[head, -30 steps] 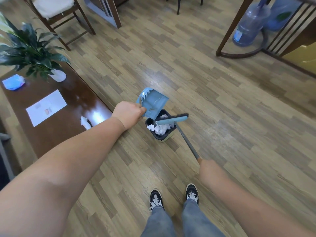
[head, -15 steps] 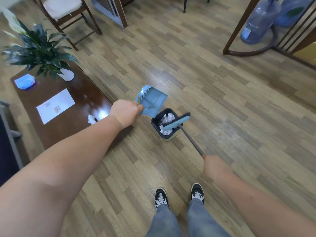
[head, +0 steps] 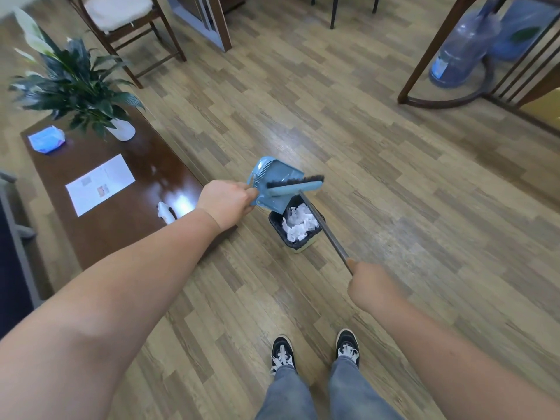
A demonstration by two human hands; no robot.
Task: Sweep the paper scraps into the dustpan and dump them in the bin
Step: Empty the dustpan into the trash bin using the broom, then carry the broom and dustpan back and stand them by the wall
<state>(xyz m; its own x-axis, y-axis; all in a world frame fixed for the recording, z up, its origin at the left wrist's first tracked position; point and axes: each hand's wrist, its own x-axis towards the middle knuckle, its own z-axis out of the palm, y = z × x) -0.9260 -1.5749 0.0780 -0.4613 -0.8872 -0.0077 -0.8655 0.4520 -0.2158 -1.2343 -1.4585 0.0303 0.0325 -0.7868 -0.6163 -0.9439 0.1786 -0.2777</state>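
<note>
The left hand (head: 225,201) grips the dustpan (head: 272,183), tilted over the bin (head: 298,230). The right hand (head: 371,287) clenches the broom (head: 295,186) handle, its head lying against the pan's mouth. The scraps (head: 300,222) fill the bin. At nine o'clock of the bin stands a table (head: 121,213) with a plant (head: 78,86) and paper (head: 100,183); shoes (head: 283,351) are at six.

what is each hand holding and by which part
The left hand grips the blue dustpan at its handle end. The right hand grips the broom by its grey pole.
</note>
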